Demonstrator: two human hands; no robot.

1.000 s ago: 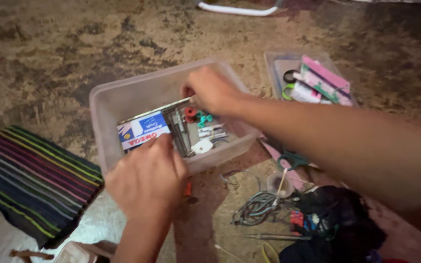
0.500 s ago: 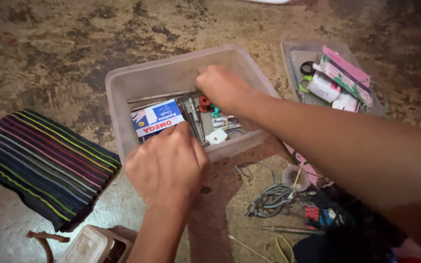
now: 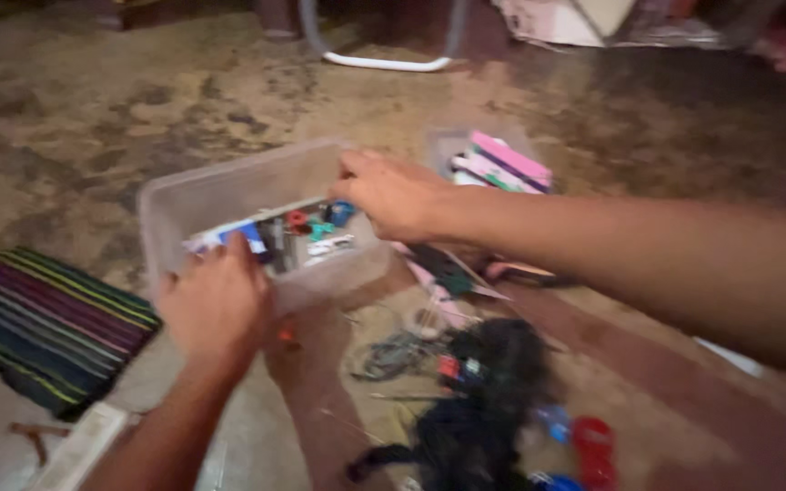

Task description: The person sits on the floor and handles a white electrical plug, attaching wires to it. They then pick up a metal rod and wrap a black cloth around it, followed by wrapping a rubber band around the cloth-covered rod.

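A clear plastic box [image 3: 220, 195] stands on the mottled floor, holding a blue and white packet [image 3: 240, 236] and small red and teal bits [image 3: 316, 221]. My left hand [image 3: 214, 305] grips the box's near wall with its fingers over the rim. My right hand [image 3: 393, 193] rests on the box's right edge, fingers curled at the rim. The frame is blurred, so I cannot tell whether this hand holds any small item.
A striped cloth [image 3: 43, 323] lies at the left. A second clear tray [image 3: 493, 164] with pink items sits behind the right hand. Tangled wire [image 3: 393, 355], black fabric [image 3: 479, 400] and red caps [image 3: 593, 450] litter the floor. A white tube frame [image 3: 375, 62] is far back.
The view swung, so the box now sits left of centre. My right hand came out of the box's middle to its right rim. My left hand stays on the near wall.
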